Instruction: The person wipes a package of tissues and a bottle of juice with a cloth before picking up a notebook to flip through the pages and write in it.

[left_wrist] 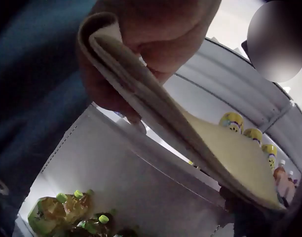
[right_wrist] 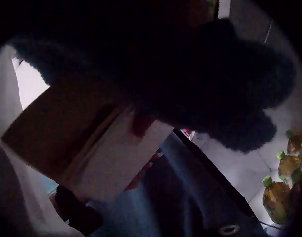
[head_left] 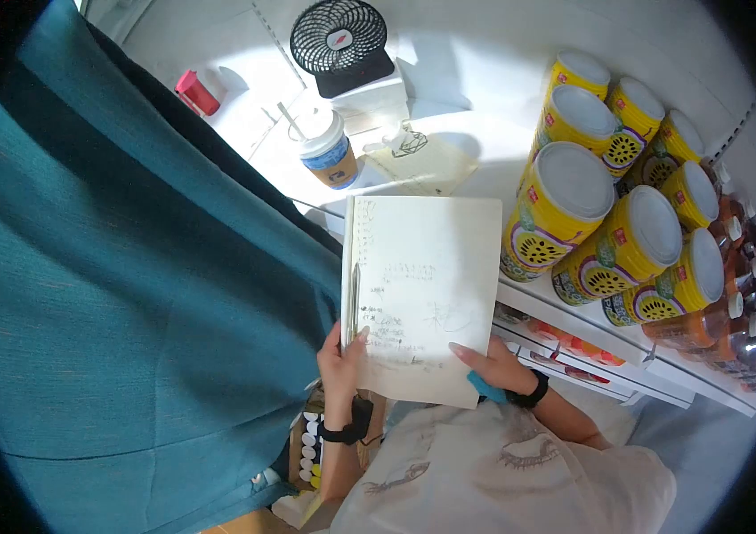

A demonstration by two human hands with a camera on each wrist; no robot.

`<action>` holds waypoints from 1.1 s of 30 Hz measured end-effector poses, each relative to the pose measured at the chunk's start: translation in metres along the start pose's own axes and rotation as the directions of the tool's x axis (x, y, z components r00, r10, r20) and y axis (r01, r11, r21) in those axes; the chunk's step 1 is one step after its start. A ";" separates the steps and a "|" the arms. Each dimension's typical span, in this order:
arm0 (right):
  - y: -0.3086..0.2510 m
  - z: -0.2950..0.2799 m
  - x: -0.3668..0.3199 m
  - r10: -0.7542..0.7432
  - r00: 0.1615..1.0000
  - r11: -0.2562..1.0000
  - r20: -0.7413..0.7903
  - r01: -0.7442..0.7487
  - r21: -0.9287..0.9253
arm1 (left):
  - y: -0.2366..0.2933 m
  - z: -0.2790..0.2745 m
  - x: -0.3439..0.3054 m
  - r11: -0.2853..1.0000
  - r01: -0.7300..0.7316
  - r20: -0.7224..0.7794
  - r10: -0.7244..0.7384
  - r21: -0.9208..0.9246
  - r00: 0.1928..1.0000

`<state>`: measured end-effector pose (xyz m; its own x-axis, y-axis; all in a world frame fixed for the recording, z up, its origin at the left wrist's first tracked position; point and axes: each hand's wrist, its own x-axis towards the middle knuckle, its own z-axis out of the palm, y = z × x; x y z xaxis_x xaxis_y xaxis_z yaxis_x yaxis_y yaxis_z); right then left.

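A notebook [head_left: 431, 276] with handwriting on its page is held up in front of the body in the head view, a pen [head_left: 355, 298] lying along its left edge. The left hand [head_left: 340, 365] grips its lower left edge, thumb on top. At the lower right edge the right hand [head_left: 489, 365] holds it, thumb on the page. The left wrist view shows the left hand [left_wrist: 146, 44] round the folded-back notebook [left_wrist: 166, 113]. In the dark right wrist view the notebook [right_wrist: 126, 158] shows from below; the right hand is mostly hidden there.
Yellow canisters [head_left: 574, 182] and bottles [head_left: 738, 329] stand on the white shelf [head_left: 698, 383] at the right. Beyond the notebook are a lidded cup [head_left: 329, 151], a black fan [head_left: 339, 40], a paper [head_left: 440, 165] and a red object [head_left: 197, 93]. A teal curtain [head_left: 146, 294] hangs at the left.
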<state>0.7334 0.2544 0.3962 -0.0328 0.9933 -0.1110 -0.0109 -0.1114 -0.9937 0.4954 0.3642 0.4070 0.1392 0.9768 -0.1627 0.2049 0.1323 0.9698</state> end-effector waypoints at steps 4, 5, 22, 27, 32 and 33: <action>-0.016 0.005 0.002 -0.072 0.996 0.997 -0.054 0.072 0.008 | 0.013 0.005 0.006 0.995 -0.088 0.002 0.089 -0.034 0.996; -0.017 0.006 0.004 -0.082 0.994 0.997 -0.073 0.083 0.003 | 0.014 0.006 0.009 0.991 -0.129 0.004 0.129 -0.021 0.992; -0.048 -0.001 0.050 -0.074 0.979 0.968 -0.188 0.115 0.222 | 0.088 0.031 0.098 0.763 -0.528 0.282 0.449 0.373 0.848; -0.063 -0.008 0.065 -0.068 0.953 0.939 -0.294 0.161 0.305 | 0.105 0.042 0.140 0.771 -0.495 0.345 0.373 0.401 0.861; -0.064 -0.014 0.066 -0.047 0.940 0.919 -0.338 0.174 0.354 | 0.089 0.060 0.186 0.795 -0.490 0.351 0.372 0.359 0.859; -0.062 -0.014 0.066 -0.046 0.936 0.916 -0.348 0.178 0.359 | 0.088 0.066 0.191 0.821 -0.451 0.331 0.342 0.350 0.880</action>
<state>0.7460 0.3269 0.4501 0.3175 0.9461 -0.0637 -0.3748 0.0635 -0.9249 0.6036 0.5513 0.4498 0.5131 0.8488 0.1279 0.4446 -0.3903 0.8062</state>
